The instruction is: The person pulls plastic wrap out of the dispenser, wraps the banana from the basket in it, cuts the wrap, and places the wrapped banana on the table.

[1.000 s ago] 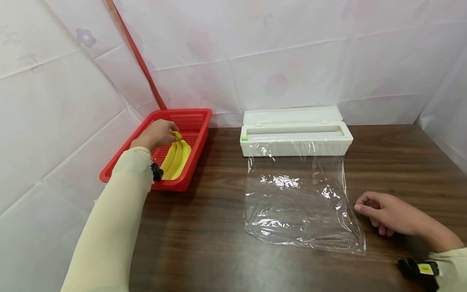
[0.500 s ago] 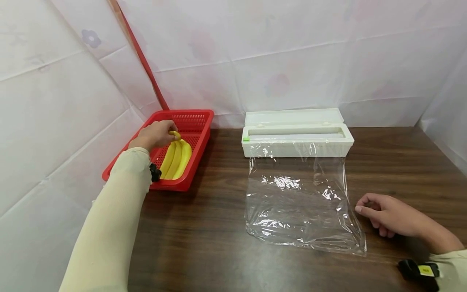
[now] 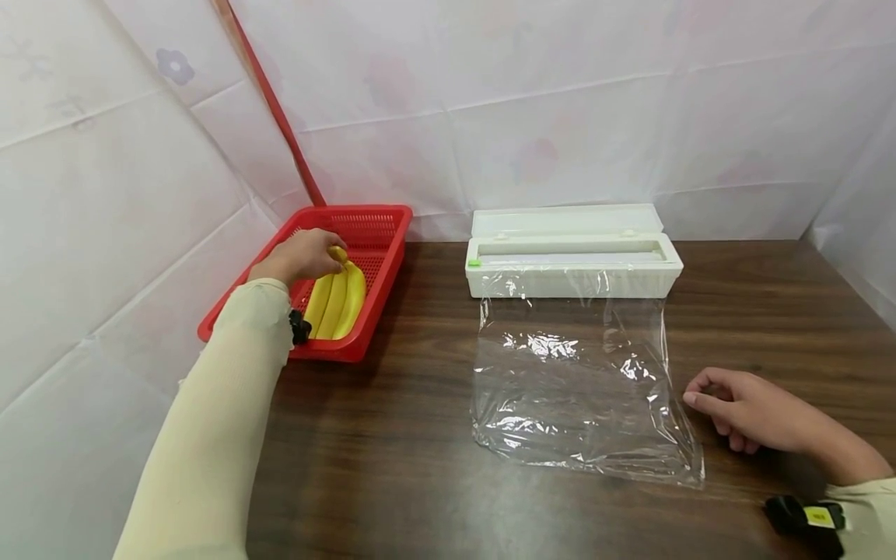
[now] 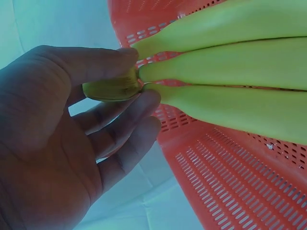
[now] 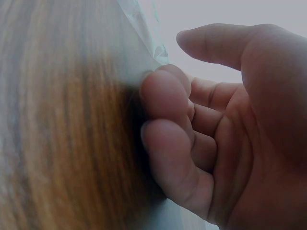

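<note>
A bunch of yellow bananas (image 3: 337, 303) lies inside the red basket (image 3: 381, 311) at the left. My left hand (image 3: 299, 254) reaches over the basket's rim and grips the bunch by its stem end. In the left wrist view, the thumb and fingers of the left hand (image 4: 72, 124) pinch the brownish stem (image 4: 112, 88), and the bananas (image 4: 230, 67) extend to the right. My right hand (image 3: 756, 412) rests on the table with loosely curled fingers, holding nothing, just beside a sheet of cling film (image 3: 581, 389). The right wrist view shows the fingers of this right hand (image 5: 211, 129) against the wood.
The cling film runs out over the front of a white dispenser box (image 3: 574, 281), whose lid (image 3: 567, 221) is raised. A small green piece (image 3: 474, 263) sits at the box's left end. White patterned sheeting (image 3: 546, 101) walls the brown wooden table (image 3: 392, 451) at the back and sides.
The head view has shifted slightly. My left hand keeps its grip on the banana stem throughout, and the right hand stays where it was.
</note>
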`<move>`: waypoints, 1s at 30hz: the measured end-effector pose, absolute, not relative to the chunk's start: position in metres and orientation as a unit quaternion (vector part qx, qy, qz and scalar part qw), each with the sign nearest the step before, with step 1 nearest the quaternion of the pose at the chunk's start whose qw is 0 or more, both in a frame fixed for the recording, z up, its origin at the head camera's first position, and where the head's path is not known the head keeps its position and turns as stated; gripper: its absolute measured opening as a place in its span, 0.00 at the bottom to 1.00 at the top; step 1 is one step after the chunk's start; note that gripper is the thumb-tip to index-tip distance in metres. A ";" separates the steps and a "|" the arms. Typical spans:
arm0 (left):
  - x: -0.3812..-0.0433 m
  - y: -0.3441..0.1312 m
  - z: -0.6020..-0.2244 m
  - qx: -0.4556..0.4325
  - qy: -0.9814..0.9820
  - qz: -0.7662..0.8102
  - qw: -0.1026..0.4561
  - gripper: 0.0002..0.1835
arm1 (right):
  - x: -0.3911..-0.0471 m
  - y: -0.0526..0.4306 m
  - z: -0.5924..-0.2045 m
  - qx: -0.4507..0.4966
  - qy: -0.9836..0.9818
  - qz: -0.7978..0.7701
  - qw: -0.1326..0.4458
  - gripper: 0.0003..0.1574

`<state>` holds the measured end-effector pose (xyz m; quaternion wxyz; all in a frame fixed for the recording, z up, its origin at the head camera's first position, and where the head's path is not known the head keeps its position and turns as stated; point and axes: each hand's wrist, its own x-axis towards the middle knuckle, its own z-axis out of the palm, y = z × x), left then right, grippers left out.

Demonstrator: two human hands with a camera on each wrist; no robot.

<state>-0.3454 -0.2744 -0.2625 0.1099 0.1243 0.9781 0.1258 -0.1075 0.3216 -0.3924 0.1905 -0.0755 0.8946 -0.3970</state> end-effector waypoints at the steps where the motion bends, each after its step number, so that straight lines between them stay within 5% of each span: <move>1: -0.346 -0.274 -0.263 0.124 0.979 0.124 0.108 0.24 | -0.107 0.322 -0.392 -0.075 0.895 -0.397 0.191 0.20; 30: -0.340 -0.281 -0.251 0.122 0.991 0.043 0.040 0.16 | -0.110 0.319 -0.393 -0.080 0.895 -0.397 0.185 0.20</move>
